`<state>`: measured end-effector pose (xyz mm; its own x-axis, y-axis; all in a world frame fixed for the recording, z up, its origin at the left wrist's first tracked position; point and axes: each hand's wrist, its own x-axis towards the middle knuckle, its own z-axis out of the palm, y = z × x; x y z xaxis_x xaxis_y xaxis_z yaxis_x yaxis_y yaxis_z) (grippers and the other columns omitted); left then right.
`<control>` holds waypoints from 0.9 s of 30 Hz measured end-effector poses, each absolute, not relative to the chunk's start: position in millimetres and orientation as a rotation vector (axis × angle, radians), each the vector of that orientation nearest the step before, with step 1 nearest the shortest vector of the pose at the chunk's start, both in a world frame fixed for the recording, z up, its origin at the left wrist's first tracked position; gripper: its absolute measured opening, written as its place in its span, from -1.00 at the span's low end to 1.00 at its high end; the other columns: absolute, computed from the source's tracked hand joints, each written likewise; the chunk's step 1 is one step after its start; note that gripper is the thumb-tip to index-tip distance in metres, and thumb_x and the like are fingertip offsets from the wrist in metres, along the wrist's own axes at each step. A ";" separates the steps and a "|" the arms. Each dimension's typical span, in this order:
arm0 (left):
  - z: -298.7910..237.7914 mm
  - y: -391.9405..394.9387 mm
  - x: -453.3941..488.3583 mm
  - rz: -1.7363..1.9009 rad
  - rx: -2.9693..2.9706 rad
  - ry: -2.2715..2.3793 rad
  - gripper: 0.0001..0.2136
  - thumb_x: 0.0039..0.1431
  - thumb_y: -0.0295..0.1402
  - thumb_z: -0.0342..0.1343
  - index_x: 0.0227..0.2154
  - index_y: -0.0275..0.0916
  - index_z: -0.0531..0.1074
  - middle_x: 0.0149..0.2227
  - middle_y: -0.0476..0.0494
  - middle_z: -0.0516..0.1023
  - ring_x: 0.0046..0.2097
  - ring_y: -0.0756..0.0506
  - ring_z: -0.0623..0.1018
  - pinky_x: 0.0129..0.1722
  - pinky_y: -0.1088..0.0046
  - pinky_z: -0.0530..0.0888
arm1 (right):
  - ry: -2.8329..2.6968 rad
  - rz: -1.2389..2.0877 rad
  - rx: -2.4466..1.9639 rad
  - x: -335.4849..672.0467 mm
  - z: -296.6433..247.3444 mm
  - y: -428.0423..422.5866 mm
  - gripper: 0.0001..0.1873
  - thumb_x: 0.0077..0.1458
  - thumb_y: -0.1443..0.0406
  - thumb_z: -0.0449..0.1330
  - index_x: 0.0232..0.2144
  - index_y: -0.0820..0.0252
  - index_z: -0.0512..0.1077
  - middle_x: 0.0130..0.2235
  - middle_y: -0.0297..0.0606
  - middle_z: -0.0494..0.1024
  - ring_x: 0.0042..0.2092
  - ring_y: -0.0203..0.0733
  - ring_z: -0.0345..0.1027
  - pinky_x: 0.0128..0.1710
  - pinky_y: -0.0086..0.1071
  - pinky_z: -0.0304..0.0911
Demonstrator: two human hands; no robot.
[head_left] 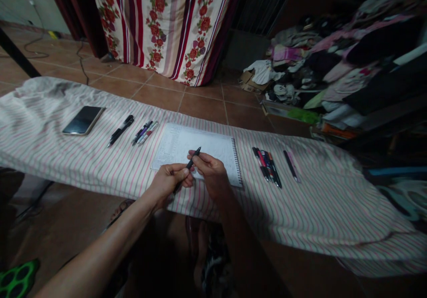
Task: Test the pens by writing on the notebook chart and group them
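Between both hands I hold a black pen (190, 163), tilted with its upper end pointing away from me. My left hand (171, 179) is closed around its lower part. The fingertips of my right hand (209, 169) pinch it near the upper end. Beneath them lies an open spiral notebook (213, 144) with writing on its page. To the left are a group of black pens (120, 131) and another of purple, white and red pens (145, 133). On the right lie several black, red and orange pens (267, 167), with a dark pen and a pinkish one (291, 166) beyond.
A striped cloth (320, 195) covers the long table. A phone (83, 120) lies at its left. Behind hangs a floral curtain (163, 26). A heap of clothes (310, 66) and a cardboard box (253, 82) fill the back right. A green object (18, 280) shows at bottom left.
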<state>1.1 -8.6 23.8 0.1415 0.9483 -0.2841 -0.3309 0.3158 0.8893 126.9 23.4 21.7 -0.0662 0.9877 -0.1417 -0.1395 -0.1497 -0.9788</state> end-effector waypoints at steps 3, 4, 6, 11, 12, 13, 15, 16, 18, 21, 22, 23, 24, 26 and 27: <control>22.9 -8.6 1.9 1.074 0.768 1.024 -0.82 -0.17 -0.31 0.26 -0.51 -0.35 0.53 -0.62 -0.08 0.47 -0.55 0.05 0.40 -0.48 0.52 0.31 | -1.027 1.435 -1.155 125.2 20.6 23.0 -0.70 -0.23 0.18 0.31 -0.38 0.22 0.53 -0.44 -0.29 0.55 -0.49 -0.35 0.28 -0.44 -0.41 0.17; 22.3 -8.5 3.0 1.088 0.770 1.043 -0.83 -0.17 -0.32 0.26 -0.54 -0.35 0.53 -0.62 -0.07 0.47 -0.55 0.04 0.40 -0.47 0.52 0.31 | -1.023 1.415 -1.153 123.3 19.7 22.8 -0.72 -0.23 0.19 0.31 -0.41 0.22 0.53 -0.47 -0.31 0.54 -0.48 -0.34 0.28 -0.43 -0.40 0.18; 21.3 -8.6 5.6 1.130 0.771 1.093 -0.85 -0.17 -0.34 0.25 -0.59 -0.35 0.51 -0.64 -0.06 0.45 -0.55 0.04 0.40 -0.47 0.51 0.31 | -1.024 1.349 -1.166 118.8 17.4 22.6 -0.75 -0.23 0.20 0.30 -0.45 0.22 0.52 -0.52 -0.34 0.51 -0.49 -0.34 0.29 -0.43 -0.40 0.18; 20.6 -8.5 7.1 1.154 0.768 1.122 -0.85 -0.16 -0.34 0.24 -0.56 -0.36 0.52 -0.64 -0.05 0.44 -0.56 0.04 0.40 -0.45 0.49 0.34 | -1.025 1.356 -1.174 117.7 14.9 24.5 -0.72 -0.22 0.19 0.29 -0.41 0.24 0.53 -0.49 -0.31 0.53 -0.53 -0.38 0.23 -0.52 -0.44 0.09; 20.6 -8.4 6.3 1.139 0.774 1.111 -0.84 -0.16 -0.33 0.24 -0.55 -0.36 0.52 -0.63 -0.06 0.46 -0.56 0.04 0.40 -0.45 0.50 0.34 | -1.024 1.393 -1.165 119.5 15.0 25.0 -0.70 -0.21 0.18 0.29 -0.38 0.24 0.53 -0.46 -0.29 0.54 -0.53 -0.39 0.22 -0.53 -0.45 0.07; 20.4 -8.2 5.5 1.125 0.778 1.099 -0.83 -0.16 -0.33 0.24 -0.55 -0.36 0.52 -0.62 -0.07 0.47 -0.55 0.05 0.40 -0.45 0.50 0.34 | -1.023 1.424 -1.159 121.3 15.1 25.4 -0.69 -0.19 0.17 0.29 -0.36 0.24 0.53 -0.43 -0.28 0.55 -0.52 -0.40 0.22 -0.54 -0.45 0.05; 19.0 -7.9 4.6 1.108 0.781 1.082 -0.82 -0.16 -0.31 0.24 -0.54 -0.36 0.52 -0.61 -0.08 0.48 -0.54 0.04 0.41 -0.45 0.51 0.34 | -1.020 1.446 -1.164 123.7 14.7 25.9 -0.68 -0.18 0.16 0.28 -0.34 0.23 0.53 -0.38 -0.26 0.56 -0.50 -0.40 0.24 -0.52 -0.46 0.05; 17.7 -7.6 4.6 1.108 0.781 1.082 -0.82 -0.16 -0.31 0.24 -0.54 -0.36 0.51 -0.61 -0.08 0.48 -0.54 0.04 0.41 -0.45 0.50 0.34 | -1.023 1.435 -1.172 123.9 14.1 25.9 -0.69 -0.18 0.17 0.28 -0.35 0.23 0.53 -0.37 -0.26 0.56 -0.49 -0.39 0.25 -0.51 -0.46 0.07; 14.4 -7.1 5.7 1.130 0.801 1.097 -0.82 -0.16 -0.31 0.23 -0.56 -0.36 0.51 -0.61 -0.07 0.46 -0.54 0.03 0.41 -0.45 0.50 0.33 | -1.031 1.388 -1.193 121.9 12.3 25.6 -0.72 -0.21 0.17 0.29 -0.40 0.23 0.53 -0.41 -0.29 0.56 -0.47 -0.36 0.29 -0.48 -0.45 0.11; 10.3 -6.5 8.1 1.192 0.865 1.148 -0.84 -0.13 -0.33 0.19 -0.62 -0.35 0.48 -0.65 -0.03 0.42 -0.55 0.05 0.38 -0.47 0.51 0.31 | -1.024 1.284 -1.233 116.1 10.4 24.6 -0.73 -0.24 0.17 0.30 -0.45 0.22 0.53 -0.47 -0.31 0.55 -0.45 -0.31 0.32 -0.46 -0.43 0.14; 10.0 -6.5 8.6 1.206 0.873 1.160 -0.84 -0.13 -0.33 0.19 -0.62 -0.35 0.48 -0.65 -0.02 0.41 -0.55 0.05 0.37 -0.47 0.51 0.30 | -1.017 1.265 -1.243 114.7 10.5 24.3 -0.73 -0.24 0.17 0.30 -0.44 0.23 0.53 -0.47 -0.31 0.55 -0.45 -0.31 0.32 -0.48 -0.43 0.13; 10.5 -6.6 8.7 1.210 0.870 1.163 -0.85 -0.12 -0.33 0.19 -0.61 -0.35 0.49 -0.65 -0.02 0.41 -0.56 0.06 0.37 -0.47 0.52 0.30 | -1.009 1.263 -1.247 113.8 11.0 24.0 -0.72 -0.23 0.17 0.29 -0.44 0.23 0.53 -0.46 -0.30 0.55 -0.46 -0.32 0.31 -0.50 -0.44 0.11; 11.6 -6.8 8.5 1.205 0.860 1.158 -0.85 -0.13 -0.33 0.19 -0.59 -0.35 0.49 -0.65 -0.02 0.41 -0.56 0.06 0.37 -0.48 0.51 0.31 | -1.002 1.282 -1.242 113.8 11.7 23.9 -0.72 -0.23 0.17 0.29 -0.43 0.23 0.53 -0.46 -0.30 0.55 -0.48 -0.34 0.28 -0.53 -0.45 0.08; 15.3 -7.5 7.2 1.177 0.838 1.134 -0.83 -0.14 -0.31 0.21 -0.55 -0.36 0.51 -0.62 -0.05 0.44 -0.55 0.04 0.39 -0.48 0.51 0.33 | -0.996 1.363 -1.209 115.9 13.4 24.0 -0.70 -0.20 0.15 0.28 -0.40 0.24 0.53 -0.41 -0.28 0.56 -0.52 -0.39 0.23 -0.57 -0.47 0.02; 17.2 -7.8 6.4 1.157 0.831 1.120 -0.81 -0.14 -0.30 0.22 -0.54 -0.36 0.51 -0.61 -0.07 0.46 -0.54 0.04 0.40 -0.48 0.50 0.33 | -0.992 1.403 -1.187 117.5 14.0 24.2 -0.69 -0.18 0.14 0.27 -0.39 0.24 0.53 -0.39 -0.26 0.57 -0.53 -0.41 0.22 -0.58 -0.48 0.01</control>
